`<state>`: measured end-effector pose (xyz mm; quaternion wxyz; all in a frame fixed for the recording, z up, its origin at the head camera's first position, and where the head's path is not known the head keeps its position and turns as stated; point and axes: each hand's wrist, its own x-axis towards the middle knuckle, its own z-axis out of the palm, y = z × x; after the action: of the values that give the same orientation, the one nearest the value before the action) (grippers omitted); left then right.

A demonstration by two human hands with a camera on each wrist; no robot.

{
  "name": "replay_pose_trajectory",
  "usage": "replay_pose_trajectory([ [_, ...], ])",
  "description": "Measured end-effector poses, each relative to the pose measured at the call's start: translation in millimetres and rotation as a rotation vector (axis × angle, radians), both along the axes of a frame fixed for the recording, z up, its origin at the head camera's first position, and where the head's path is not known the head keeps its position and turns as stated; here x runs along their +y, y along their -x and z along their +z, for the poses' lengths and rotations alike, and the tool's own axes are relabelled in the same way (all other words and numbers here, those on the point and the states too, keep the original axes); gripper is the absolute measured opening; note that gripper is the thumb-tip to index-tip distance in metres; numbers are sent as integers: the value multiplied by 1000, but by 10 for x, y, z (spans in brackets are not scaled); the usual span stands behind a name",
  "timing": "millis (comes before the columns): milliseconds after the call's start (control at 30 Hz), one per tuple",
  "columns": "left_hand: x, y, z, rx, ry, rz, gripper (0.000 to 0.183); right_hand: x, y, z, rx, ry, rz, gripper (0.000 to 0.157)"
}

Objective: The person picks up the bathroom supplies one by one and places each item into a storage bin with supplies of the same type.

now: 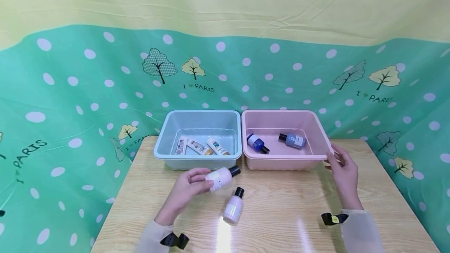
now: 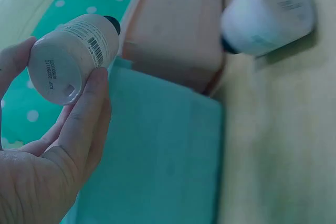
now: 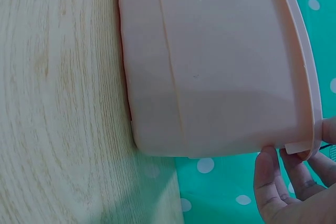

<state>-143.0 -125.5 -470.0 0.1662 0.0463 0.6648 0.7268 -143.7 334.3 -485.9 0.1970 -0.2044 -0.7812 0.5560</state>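
Note:
My left hand (image 1: 191, 186) grips a pale pink bottle (image 1: 219, 179) with a black cap, held above the table just in front of the blue bin (image 1: 197, 163). In the left wrist view the bottle's base (image 2: 55, 77) faces the camera, with thumb and fingers on either side. A second pale pink bottle (image 1: 233, 209) lies on its side on the table. My right hand (image 1: 345, 173) holds the front right corner of the pink bin (image 1: 281, 164). In the right wrist view the fingers (image 3: 265, 174) are under the rim, the thumb over it.
Several white tubes (image 1: 199, 146) lie in the blue bin. A dark blue bottle (image 1: 256, 142) and a lighter blue bottle (image 1: 295, 141) lie in the pink bin. Both bins stand side by side on the wooden table (image 1: 299, 206), before a green dotted cloth (image 1: 116, 65).

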Motion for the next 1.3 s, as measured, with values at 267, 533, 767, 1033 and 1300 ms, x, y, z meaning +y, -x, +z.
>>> replay_pose_trajectory([
  [267,16,393,476,113,14,20,53,26,-12,-10,-6,-11,-4,46],
  [533,156,865,699,125,-10,13,56,38,14,-25,1,-16,-7,46],
  [767,356,1253,786,122,-19,-4,59,37,23,-10,14,-6,-8,46],
  [1033,670,1565,790,96,-24,-45,55,31,35,-12,60,13,-8,44],
  [1300,968,1773,825,73,-34,-100,56,41,41,-43,59,29,12,44],
])
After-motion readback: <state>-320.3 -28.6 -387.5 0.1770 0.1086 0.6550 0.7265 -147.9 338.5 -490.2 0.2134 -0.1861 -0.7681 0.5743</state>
